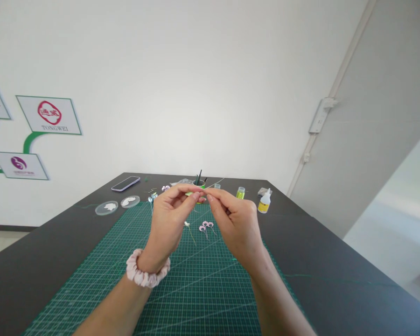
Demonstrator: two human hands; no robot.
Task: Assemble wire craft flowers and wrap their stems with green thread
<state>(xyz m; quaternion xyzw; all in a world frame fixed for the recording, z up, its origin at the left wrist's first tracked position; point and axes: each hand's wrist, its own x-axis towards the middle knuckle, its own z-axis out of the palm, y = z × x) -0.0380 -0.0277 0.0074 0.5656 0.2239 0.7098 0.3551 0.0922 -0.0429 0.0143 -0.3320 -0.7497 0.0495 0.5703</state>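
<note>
Above the far part of the green cutting mat (203,280), my left hand (173,212) and my right hand (236,219) meet, thumbs and forefingers pinched. What lies between the fingertips is too small to make out. A thin pale strand (215,183) runs up and right behind them; whether they hold it I cannot tell. On the mat below lie several pale purple petal shapes on wire stems (206,227) and a small white piece on a thin stem (187,224). Light blue petal pieces (152,198) are left of my left hand.
Two clear dishes with white pieces (107,208) and a phone (126,183) lie at the left. Behind my hands stands a green cup with dark tools (199,183). A jar with yellow-green contents (241,192) and a yellow-labelled white glue bottle (264,202) stand right.
</note>
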